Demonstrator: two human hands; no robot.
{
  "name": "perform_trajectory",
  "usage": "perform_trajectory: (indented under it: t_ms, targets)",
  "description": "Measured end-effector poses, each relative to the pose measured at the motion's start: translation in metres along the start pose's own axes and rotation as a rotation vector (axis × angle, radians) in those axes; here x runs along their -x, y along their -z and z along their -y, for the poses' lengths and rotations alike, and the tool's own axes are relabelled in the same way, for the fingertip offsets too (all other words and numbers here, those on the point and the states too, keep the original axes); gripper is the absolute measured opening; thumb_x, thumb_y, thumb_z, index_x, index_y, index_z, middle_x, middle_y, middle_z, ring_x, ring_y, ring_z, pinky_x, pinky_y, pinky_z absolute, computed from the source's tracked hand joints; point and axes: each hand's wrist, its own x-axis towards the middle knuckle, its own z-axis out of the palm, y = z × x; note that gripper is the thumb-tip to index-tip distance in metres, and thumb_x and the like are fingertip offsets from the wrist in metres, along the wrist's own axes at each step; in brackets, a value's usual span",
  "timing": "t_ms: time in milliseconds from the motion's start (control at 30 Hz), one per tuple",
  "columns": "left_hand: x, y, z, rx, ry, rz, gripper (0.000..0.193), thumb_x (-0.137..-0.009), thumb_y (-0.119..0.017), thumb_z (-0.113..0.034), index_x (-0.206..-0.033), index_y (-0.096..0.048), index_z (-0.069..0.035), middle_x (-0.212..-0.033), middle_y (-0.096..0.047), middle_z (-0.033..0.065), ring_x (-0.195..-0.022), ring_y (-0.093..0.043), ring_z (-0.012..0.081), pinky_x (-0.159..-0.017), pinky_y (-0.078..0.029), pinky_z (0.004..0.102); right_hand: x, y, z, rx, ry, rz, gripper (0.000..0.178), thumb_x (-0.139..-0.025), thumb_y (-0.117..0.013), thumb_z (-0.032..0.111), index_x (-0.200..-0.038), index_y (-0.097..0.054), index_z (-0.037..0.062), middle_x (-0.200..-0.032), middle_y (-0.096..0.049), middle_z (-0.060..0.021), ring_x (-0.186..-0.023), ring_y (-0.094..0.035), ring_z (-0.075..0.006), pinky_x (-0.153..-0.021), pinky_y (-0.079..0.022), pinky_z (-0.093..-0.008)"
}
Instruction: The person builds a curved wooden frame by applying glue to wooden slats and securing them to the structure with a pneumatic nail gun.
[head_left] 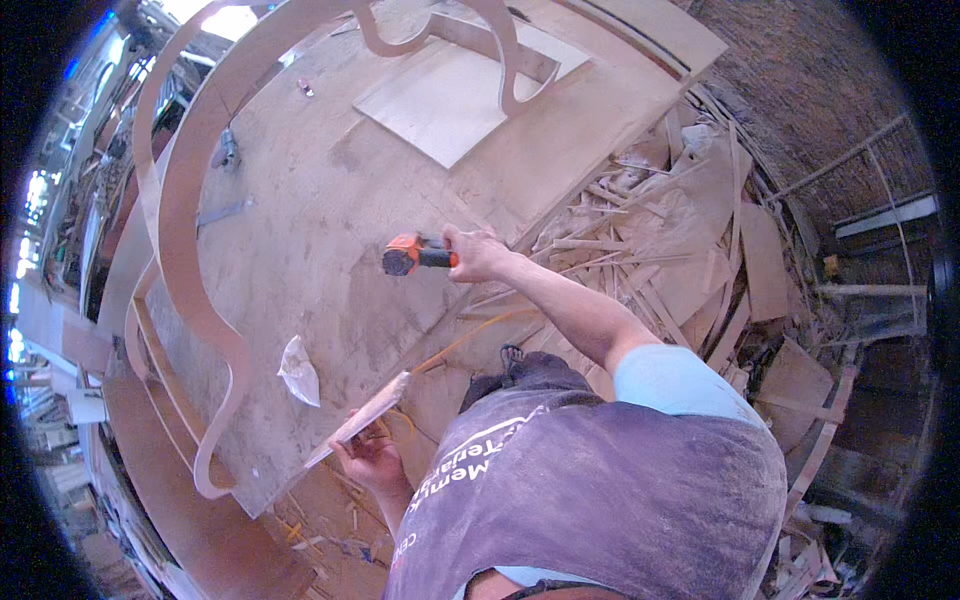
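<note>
In the middle of the view, my right hand (475, 254) is wrapped round the black grip of an orange-and-black power tool (403, 254). This tool looks like a nail gun and is held over the large wooden work surface (330, 215). Lower down, my left hand (372, 455) grips a narrow, light wooden strip (372, 405) near the surface's front edge. The strip slants up to the right. Just left of it, a crumpled white bag or cloth (298, 372) lies on the surface.
A wavy curved wooden frame (183, 215) rises along the left side and bends across the top. A pale square board (440, 115) lies at the back. Wood offcuts (670, 215) are heaped on the right. A yellow hose (470, 331) runs near my body.
</note>
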Motion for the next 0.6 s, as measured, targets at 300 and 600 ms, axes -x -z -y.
perform_trajectory:
  t_ms: [300,600]
  targets:
    - [-0.016,-0.074,0.083,-0.032,0.145,0.116,0.05,-0.106,-0.046,-0.041,-0.122,-0.061,0.003,-0.127,-0.064,0.0207,-0.126,-0.057,0.0319,-0.115,-0.041,0.0449,0.097,0.103,-0.057,-0.807,-0.349,-0.39,0.04,-0.077,-0.072,0.001,-0.111,-0.051,0.0056,-0.075,-0.057,-0.0028,-0.06,-0.054,-0.0119,-0.051,-0.044,-0.0281]
    - [-0.072,-0.168,0.212,-0.068,0.164,0.155,0.051,-0.106,-0.044,-0.045,-0.132,-0.052,-0.001,-0.131,-0.06,0.0168,-0.129,-0.053,0.032,-0.111,-0.044,0.0445,0.057,0.231,-0.225,-0.711,-0.332,-0.947,0.044,-0.086,-0.073,0.007,-0.121,-0.046,0.0075,-0.086,-0.063,-0.009,-0.067,-0.063,-0.0155,-0.056,-0.051,-0.0317]
